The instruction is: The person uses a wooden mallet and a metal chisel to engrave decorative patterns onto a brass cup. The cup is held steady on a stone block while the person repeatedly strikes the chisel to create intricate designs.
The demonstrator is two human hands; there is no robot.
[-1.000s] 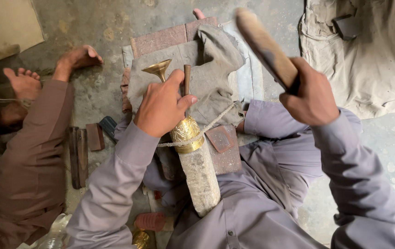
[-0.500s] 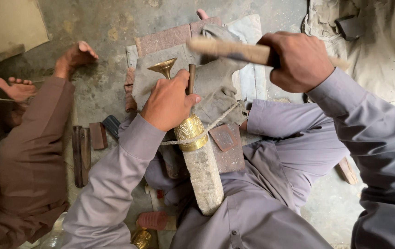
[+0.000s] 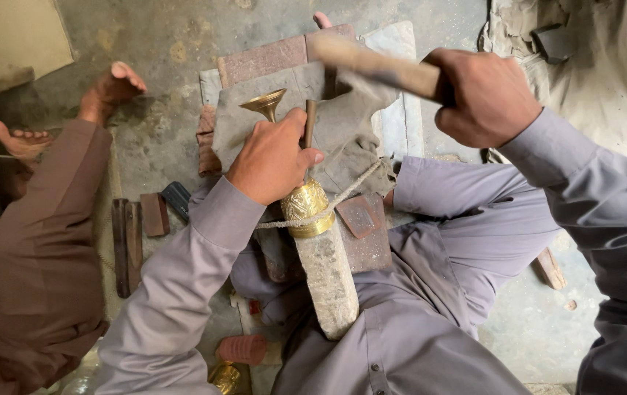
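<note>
My right hand [image 3: 485, 95], clenched on the hammer [image 3: 372, 64], has swung down; left hand [image 3: 269, 157] grips the punch [image 3: 309, 121] over the brass vase [image 3: 306, 205]; I judge a strike imminent.

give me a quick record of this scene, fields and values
left hand: holds a thin metal punch upright on a brass piece
right hand: raised, grips a wooden hammer handle
brass piece: engraved, tied with rope to a stone block
near it: a brass cup on grey cloth
other person: brown sleeve, bare foot, at left
</note>
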